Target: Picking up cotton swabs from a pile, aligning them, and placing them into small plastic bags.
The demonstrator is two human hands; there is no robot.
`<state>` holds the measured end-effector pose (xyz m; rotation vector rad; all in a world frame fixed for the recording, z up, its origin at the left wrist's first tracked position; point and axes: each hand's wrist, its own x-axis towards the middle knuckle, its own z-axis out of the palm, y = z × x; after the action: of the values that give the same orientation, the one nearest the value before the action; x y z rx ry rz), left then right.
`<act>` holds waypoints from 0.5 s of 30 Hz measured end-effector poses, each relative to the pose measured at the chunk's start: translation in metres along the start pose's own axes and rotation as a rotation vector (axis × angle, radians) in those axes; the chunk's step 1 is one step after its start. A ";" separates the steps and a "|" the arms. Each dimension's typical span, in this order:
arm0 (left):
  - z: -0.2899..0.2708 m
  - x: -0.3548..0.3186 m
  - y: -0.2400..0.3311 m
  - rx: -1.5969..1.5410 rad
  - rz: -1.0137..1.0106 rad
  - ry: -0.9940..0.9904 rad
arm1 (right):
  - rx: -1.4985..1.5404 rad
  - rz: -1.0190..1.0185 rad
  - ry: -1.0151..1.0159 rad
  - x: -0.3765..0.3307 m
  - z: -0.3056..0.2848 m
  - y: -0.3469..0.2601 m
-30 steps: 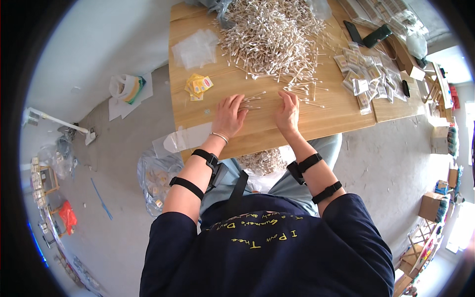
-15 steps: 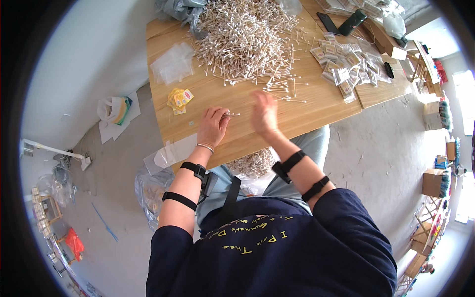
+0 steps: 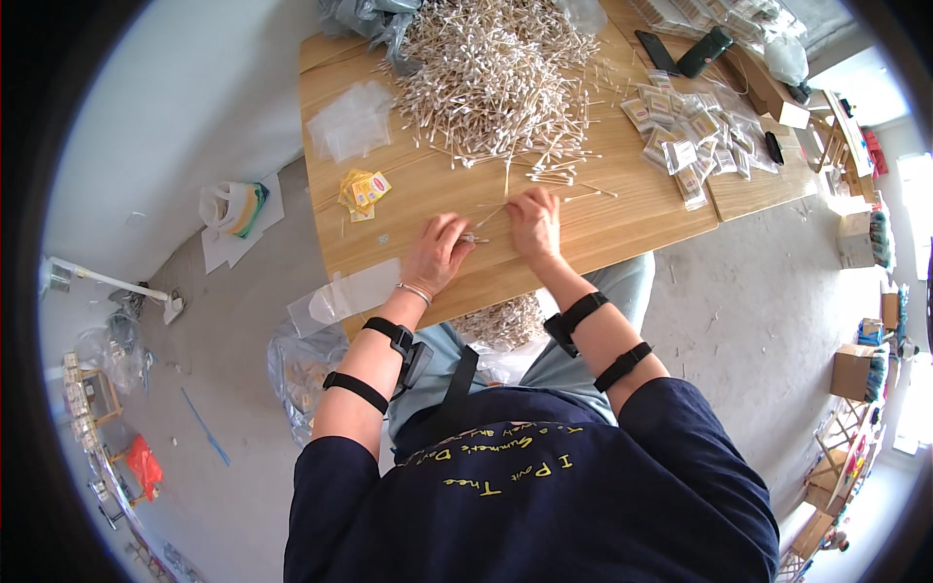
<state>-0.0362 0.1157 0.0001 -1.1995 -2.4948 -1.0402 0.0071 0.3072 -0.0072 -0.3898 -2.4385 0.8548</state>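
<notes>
Close to the table's near edge, my left hand is closed around a few cotton swabs, whose tips poke out by the thumb. Just to its right, my right hand has its fingers pinched at the tabletop, on a thin cotton swab that slants toward the left hand. Much of what lies under its fingers is hidden. A big heap of loose cotton swabs covers the far middle of the wooden table, with several strays along its near side.
Yellow printed cards and clear plastic bags lie on the left. Filled small packets are piled on the right, near a phone and a dark green bottle. A bag of cotton swabs sits between my legs.
My right hand has come down from a blurred, raised position to the tabletop and closed on a cotton swab. My left hand, still holding its swabs, has shifted slightly right and nearer.
</notes>
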 end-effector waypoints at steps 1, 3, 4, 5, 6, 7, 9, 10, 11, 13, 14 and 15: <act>-0.003 0.001 0.003 0.005 -0.003 0.000 | 0.006 -0.023 -0.036 -0.003 0.008 -0.011; -0.006 0.004 0.007 0.085 -0.040 0.070 | 0.034 -0.065 -0.087 -0.008 0.020 -0.027; -0.005 0.003 0.006 0.088 -0.041 0.071 | 0.037 -0.067 -0.087 -0.009 0.025 -0.033; -0.003 0.004 0.005 0.101 -0.048 0.041 | 0.038 -0.070 -0.137 -0.009 0.029 -0.038; -0.001 0.005 0.003 0.113 -0.055 0.012 | 0.039 -0.074 -0.187 -0.009 0.031 -0.040; 0.000 0.005 0.001 0.118 -0.059 0.014 | 0.043 -0.078 -0.190 -0.008 0.032 -0.042; 0.004 0.005 -0.002 0.065 -0.118 0.002 | 0.178 -0.116 -0.242 -0.003 0.030 -0.040; 0.004 0.004 -0.003 0.070 -0.125 0.005 | 0.240 -0.086 -0.275 -0.001 0.027 -0.035; 0.002 0.001 -0.005 0.080 -0.125 0.022 | 0.248 -0.092 -0.287 0.003 0.022 -0.036; 0.000 -0.003 -0.005 0.091 -0.133 0.039 | -0.007 -0.240 -0.175 0.012 0.012 -0.034; 0.001 0.000 -0.002 0.072 -0.127 0.037 | -0.009 -0.237 -0.176 0.018 0.009 -0.027; 0.000 0.002 0.000 0.053 -0.123 0.036 | -0.046 -0.294 -0.174 0.026 0.006 -0.020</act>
<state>-0.0377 0.1171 0.0009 -1.0158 -2.5790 -1.0071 -0.0199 0.2999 0.0120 0.0312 -2.5923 0.7318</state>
